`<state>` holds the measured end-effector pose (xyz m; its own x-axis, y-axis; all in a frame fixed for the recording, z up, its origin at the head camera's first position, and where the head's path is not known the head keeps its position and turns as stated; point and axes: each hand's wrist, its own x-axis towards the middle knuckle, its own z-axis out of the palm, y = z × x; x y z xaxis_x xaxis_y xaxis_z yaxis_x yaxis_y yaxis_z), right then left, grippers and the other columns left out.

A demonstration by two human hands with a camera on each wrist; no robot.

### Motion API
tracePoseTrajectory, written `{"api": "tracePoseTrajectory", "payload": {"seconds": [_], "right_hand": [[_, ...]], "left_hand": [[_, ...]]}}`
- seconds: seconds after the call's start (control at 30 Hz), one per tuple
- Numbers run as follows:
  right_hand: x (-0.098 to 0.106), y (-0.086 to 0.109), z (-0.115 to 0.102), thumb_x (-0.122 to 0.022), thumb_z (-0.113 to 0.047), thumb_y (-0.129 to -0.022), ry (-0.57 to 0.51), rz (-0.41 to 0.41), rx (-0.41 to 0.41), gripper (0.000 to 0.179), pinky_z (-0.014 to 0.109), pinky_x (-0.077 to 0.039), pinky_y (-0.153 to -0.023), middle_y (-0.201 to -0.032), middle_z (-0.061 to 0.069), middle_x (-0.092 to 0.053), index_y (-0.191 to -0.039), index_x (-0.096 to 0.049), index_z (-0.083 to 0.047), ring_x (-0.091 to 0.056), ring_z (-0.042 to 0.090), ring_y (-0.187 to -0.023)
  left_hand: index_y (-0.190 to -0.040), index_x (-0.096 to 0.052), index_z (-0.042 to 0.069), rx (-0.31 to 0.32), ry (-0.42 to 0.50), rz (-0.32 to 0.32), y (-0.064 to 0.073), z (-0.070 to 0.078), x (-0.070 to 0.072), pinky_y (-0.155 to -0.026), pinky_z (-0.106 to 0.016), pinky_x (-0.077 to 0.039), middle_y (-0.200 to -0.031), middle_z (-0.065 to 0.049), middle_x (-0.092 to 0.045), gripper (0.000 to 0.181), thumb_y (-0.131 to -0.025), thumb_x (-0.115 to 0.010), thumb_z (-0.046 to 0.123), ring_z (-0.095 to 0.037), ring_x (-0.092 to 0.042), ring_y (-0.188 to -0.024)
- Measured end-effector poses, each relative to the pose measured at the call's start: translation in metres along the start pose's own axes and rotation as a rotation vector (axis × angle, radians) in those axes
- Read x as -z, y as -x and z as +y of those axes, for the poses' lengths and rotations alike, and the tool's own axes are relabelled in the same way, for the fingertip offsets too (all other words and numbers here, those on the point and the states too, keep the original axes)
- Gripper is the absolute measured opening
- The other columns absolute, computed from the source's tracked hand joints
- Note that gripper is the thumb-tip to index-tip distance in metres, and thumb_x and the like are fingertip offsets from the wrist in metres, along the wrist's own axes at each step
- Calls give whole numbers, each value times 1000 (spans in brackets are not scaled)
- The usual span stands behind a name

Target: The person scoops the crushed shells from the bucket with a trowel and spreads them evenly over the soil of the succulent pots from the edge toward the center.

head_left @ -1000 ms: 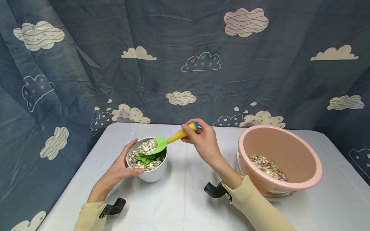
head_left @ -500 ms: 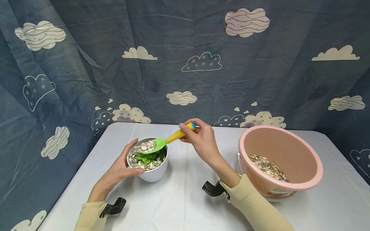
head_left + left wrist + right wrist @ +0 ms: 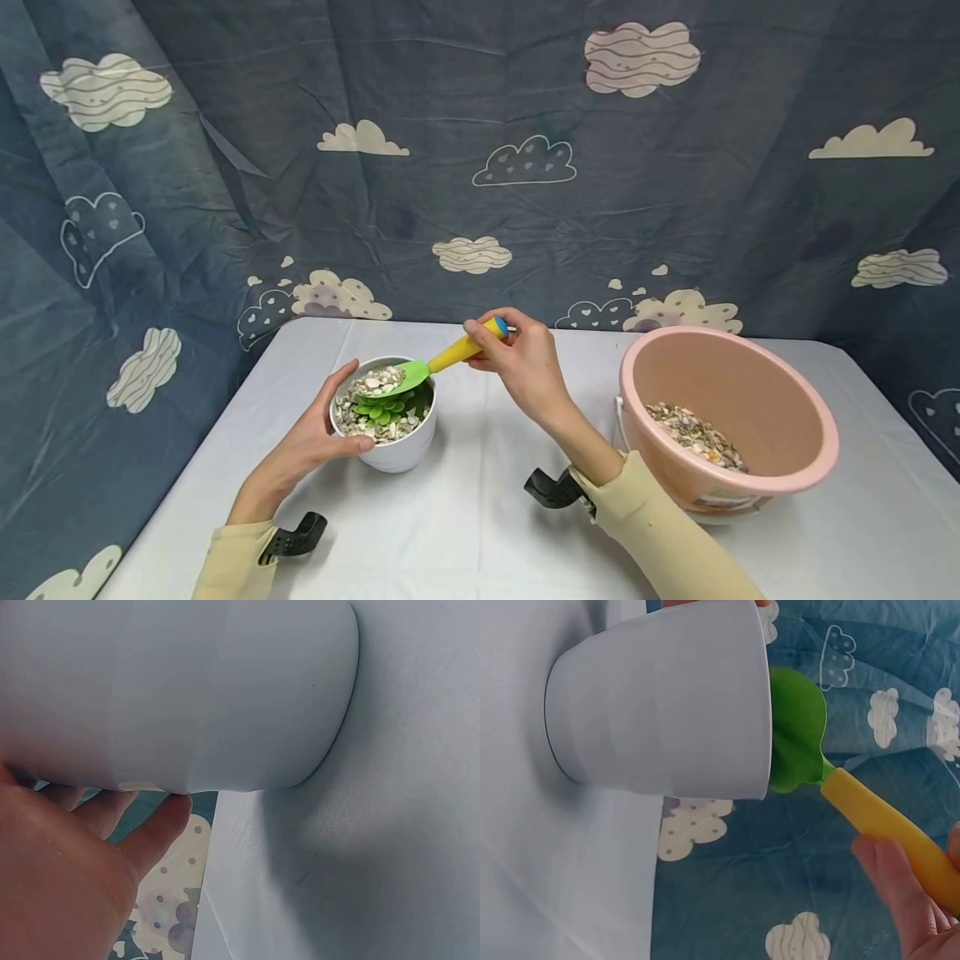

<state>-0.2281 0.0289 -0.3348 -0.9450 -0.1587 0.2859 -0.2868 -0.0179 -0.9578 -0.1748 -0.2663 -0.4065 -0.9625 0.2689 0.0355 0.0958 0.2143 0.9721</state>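
Observation:
A white flowerpot (image 3: pixel 401 454) stands upright on the table, holding a small green plant (image 3: pixel 382 412) amid pale pebbles. My left hand (image 3: pixel 303 442) grips the pot from its left side, thumb at the near rim and fingers round the far side; the left wrist view shows the fingers against the pot's wall (image 3: pixel 225 690). In my right hand (image 3: pixel 521 362) is a hand trowel by its yellow handle (image 3: pixel 457 354). Its green blade (image 3: pixel 796 731) reaches in over the pot's rim, carrying a heap of pebbles (image 3: pixel 378 381) above the plant, tip toward the left.
A pink bucket (image 3: pixel 806 454) with pebbles (image 3: pixel 693 435) in its bottom stands to the right, close to the right forearm. White cloth covers the table (image 3: pixel 420 533). Behind it hangs a dark blue cloud-print curtain (image 3: pixel 420 217).
The trowel in my right hand has shifted slightly left and down over the pot, mostly in the first half second. My left hand and the pot have stayed in place.

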Motion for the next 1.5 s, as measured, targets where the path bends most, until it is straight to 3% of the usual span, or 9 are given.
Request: {"api": "tracePoseTrajectory", "payload": {"seconds": [0.4,0.7,1.37,1.5], "right_hand": [[1,-2,4,-72,-28,-91,-8,13,-2,32,36,-58,-66,-89,19,-69,-102,-66,1,-73,27,-75],[3,-3,8,-71,-28,-91,-39,20,-21,33,36,-58,-66,-91,20,-68,-103,-65,3,-73,27,-78],[6,0,16,-72,-23,-91,-100,38,-27,31,37,-58,-65,-90,22,-70,-103,-65,5,-72,31,-76],[5,6,5,-68,-13,-94,-99,29,-14,25,39,-58,-68,-93,25,-69,-105,-63,8,-72,34,-82]], "left_hand": [[-158,-15,25,6,5,-2,-1,-1,1,-109,-49,-24,-158,-15,-16,106,-76,-82,13,-38,-26,-139],[-158,-15,24,-5,40,-18,-1,-1,1,-97,-24,-40,-156,-17,-18,103,-78,-80,11,-39,-33,-134],[-158,-14,22,-16,45,-23,-1,-3,0,-96,-22,-40,-156,-18,-18,103,-79,-79,11,-39,-32,-135],[-158,-13,21,-15,49,-23,-1,-3,1,-97,-21,-40,-157,-18,-16,104,-79,-79,10,-39,-31,-135]]}}
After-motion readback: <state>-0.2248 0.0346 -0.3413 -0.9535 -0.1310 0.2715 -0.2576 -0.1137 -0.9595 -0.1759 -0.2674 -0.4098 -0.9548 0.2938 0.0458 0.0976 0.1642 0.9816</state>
